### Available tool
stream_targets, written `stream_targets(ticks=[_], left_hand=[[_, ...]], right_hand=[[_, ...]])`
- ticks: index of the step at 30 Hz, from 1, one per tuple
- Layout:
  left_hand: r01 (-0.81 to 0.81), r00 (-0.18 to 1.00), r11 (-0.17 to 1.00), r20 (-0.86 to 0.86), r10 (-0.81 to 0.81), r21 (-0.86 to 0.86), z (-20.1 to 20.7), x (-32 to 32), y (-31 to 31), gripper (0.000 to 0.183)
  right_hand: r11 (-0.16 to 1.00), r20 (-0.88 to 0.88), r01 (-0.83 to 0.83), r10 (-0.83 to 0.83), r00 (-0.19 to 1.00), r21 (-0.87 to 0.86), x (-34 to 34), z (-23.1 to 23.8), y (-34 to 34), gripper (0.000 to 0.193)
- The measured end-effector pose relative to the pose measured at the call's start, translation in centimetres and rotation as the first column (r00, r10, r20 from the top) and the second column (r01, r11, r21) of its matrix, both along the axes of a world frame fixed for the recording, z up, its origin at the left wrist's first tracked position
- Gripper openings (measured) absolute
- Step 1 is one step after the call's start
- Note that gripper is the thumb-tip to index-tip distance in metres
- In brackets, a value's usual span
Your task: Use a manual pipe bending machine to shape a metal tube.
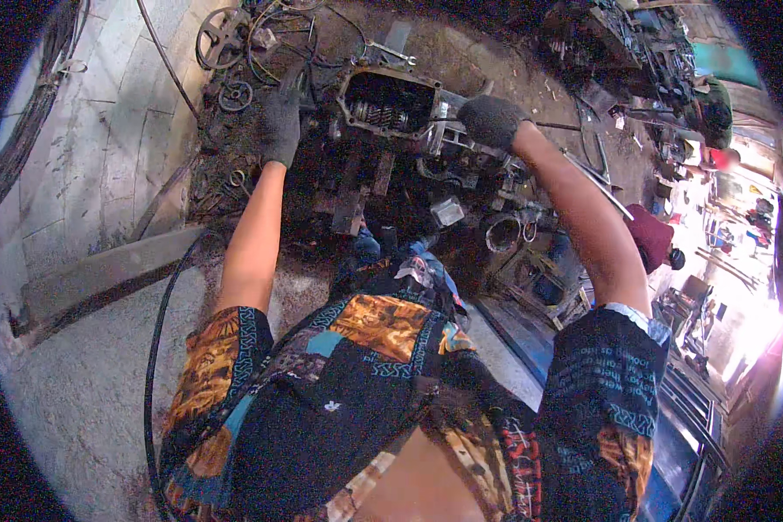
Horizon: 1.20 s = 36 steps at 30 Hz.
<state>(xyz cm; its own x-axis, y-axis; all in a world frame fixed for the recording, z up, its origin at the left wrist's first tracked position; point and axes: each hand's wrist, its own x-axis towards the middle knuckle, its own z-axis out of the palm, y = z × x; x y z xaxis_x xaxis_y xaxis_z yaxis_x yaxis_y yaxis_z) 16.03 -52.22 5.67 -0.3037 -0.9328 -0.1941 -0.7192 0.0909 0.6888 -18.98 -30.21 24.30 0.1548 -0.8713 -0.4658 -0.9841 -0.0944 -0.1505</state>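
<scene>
An open metal gearbox housing (pixel 346 111) sits in front of me, with toothed gears (pixel 381 116) showing inside its cavity. To its left is my left hand (pixel 280 130) in a dark work glove, its fingers seeming stretched out and pointing away from me. My right hand (pixel 493 122), gloved too, is closed in a fist at the housing's right side. What it grips is mostly hidden; a thin dark rod (pixel 557 127) shows beside the fist. Just beyond the housing lies a spanner (pixel 393 54).
Handwheels (pixel 221 38) and cables lie at the far left by a pale block wall (pixel 104 130). A small metal box (pixel 447 211) and a round ring-shaped part (pixel 503 233) are nearer me. Cluttered machinery (pixel 592 43) stands far right; a person in dark red (pixel 652 235) is at right.
</scene>
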Motion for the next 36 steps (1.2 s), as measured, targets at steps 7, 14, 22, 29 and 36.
stream_targets(ticks=[7,14,22,29,36], left_hand=[[-0.296,0.938,0.924,-0.259,0.232,-0.243,-0.5,3.0,9.6,0.065],[-0.205,0.978,0.964,-0.008,0.207,-0.169,0.4,5.1,11.4,0.063],[0.018,0.981,0.995,-0.189,-0.036,-0.099,-1.1,0.4,1.8,0.057],[0.119,0.943,0.88,-0.226,-0.245,-0.459,-6.3,-0.9,-1.0,0.041],[0.108,0.978,0.781,-0.076,-0.194,-0.615,-6.8,-1.3,-0.1,0.043]], right_hand=[[0.997,-0.015,-0.044,0.045,0.999,0.069,-1.0,-0.3,-0.5,0.024],[0.942,-0.149,-0.21,0.175,0.973,-0.264,1.6,-0.4,4.1,0.025],[0.989,-0.125,0.092,-0.077,0.989,0.117,3.8,4.3,0.7,0.029],[0.994,-0.019,0.03,-0.032,0.999,-0.101,3.6,1.1,0.0,0.027],[0.991,0.129,0.018,-0.001,0.992,-0.131,1.6,-0.1,1.5,0.026]])
